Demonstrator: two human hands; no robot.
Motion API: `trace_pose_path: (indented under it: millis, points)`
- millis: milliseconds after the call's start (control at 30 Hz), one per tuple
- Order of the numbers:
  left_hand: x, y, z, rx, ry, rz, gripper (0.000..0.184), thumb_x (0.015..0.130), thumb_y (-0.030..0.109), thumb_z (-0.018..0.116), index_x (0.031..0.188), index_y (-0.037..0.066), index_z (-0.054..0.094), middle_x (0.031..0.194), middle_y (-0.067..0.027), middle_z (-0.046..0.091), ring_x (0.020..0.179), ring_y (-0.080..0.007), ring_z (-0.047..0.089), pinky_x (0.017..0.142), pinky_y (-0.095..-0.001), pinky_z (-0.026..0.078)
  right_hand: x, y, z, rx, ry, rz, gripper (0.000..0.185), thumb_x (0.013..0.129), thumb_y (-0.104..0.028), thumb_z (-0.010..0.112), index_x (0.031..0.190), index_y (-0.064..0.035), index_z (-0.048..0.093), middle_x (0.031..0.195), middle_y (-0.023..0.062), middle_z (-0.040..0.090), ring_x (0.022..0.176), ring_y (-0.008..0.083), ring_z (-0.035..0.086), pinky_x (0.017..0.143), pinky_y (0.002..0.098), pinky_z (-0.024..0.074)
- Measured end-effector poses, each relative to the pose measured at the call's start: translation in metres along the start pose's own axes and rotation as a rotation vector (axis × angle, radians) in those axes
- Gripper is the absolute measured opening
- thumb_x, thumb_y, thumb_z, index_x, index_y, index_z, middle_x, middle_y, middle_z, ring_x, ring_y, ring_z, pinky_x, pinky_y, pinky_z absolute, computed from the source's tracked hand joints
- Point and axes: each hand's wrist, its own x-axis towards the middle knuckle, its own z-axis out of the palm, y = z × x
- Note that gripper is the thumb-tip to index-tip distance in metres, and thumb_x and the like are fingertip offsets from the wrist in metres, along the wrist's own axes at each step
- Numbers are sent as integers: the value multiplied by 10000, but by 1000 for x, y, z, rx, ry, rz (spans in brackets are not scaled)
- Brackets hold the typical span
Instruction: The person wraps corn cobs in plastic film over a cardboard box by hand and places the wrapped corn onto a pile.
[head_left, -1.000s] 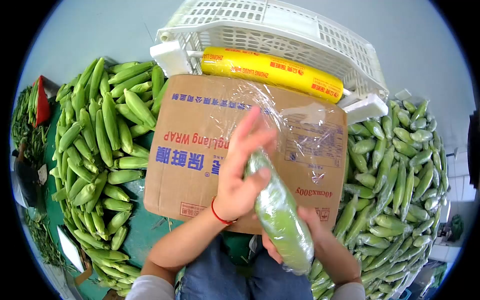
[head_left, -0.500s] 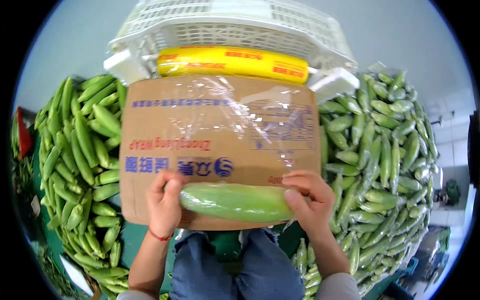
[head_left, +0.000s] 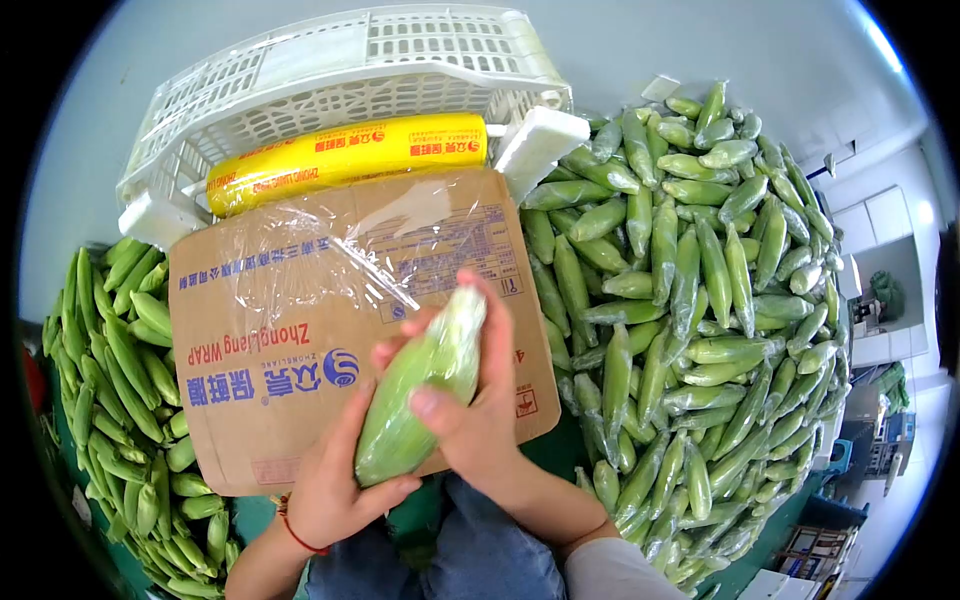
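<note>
A green ear of corn in its husk, with shiny cling film around it, is tilted between my two hands over the cardboard box. My left hand cups its lower end from the left, thumb underneath. Along its right side and pale upper tip, my right hand grips it, thumb pressed on the front. Below the hands lies the printed cardboard box, with a sheet of clear film over its upper part. Behind that, a yellow roll of cling film sits across white supports.
A white plastic crate stands behind the roll. To the right rises a big pile of film-wrapped corn. Unwrapped corn ears are heaped on the left. My knees are below the box's front edge.
The corn has turned from lying level to a steep slant, its pale tip up and right. Both hands have shifted their hold on it. My view has swung right.
</note>
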Motion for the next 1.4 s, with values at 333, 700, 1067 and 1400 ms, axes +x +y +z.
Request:
trace_pose_path:
  millis: [333, 700, 1067, 1400]
  points:
    - [40, 14, 29, 274, -143, 188, 573, 868, 260, 650, 1376, 58, 476, 1428, -276, 350, 1252, -423, 446, 1044, -461, 379, 17, -43, -146, 200, 410, 396, 568, 926, -573, 453, 1216, -95, 556, 962, 129, 658, 695, 273, 635, 635, 411, 554]
    - [-32, -69, -22, 677, 294, -177, 652, 761, 23, 687, 1370, 21, 457, 1446, -217, 378, 1326, -392, 391, 1088, -438, 348, 161, -57, -216, -1288, 251, -518, 268, 879, -92, 608, 1139, -35, 638, 1241, 133, 601, 1160, 317, 550, 965, 435, 443]
    - [33, -140, -123, 786, 339, 191, 203, 727, 88, 680, 878, 72, 544, 839, -98, 595, 788, -317, 614, 675, -407, 499, 74, 10, -126, -1416, -356, -388, 120, 857, -67, 650, 968, -26, 628, 864, 98, 668, 807, 196, 634, 760, 347, 505]
    - [-182, -137, -44, 671, 634, 130, 128, 796, 3, 620, 900, 59, 570, 872, -106, 589, 802, -270, 615, 685, -344, 521, -48, 4, -136, -1527, -555, -275, 15, 883, -15, 523, 869, -21, 523, 778, 115, 536, 732, 249, 538, 690, 345, 434]
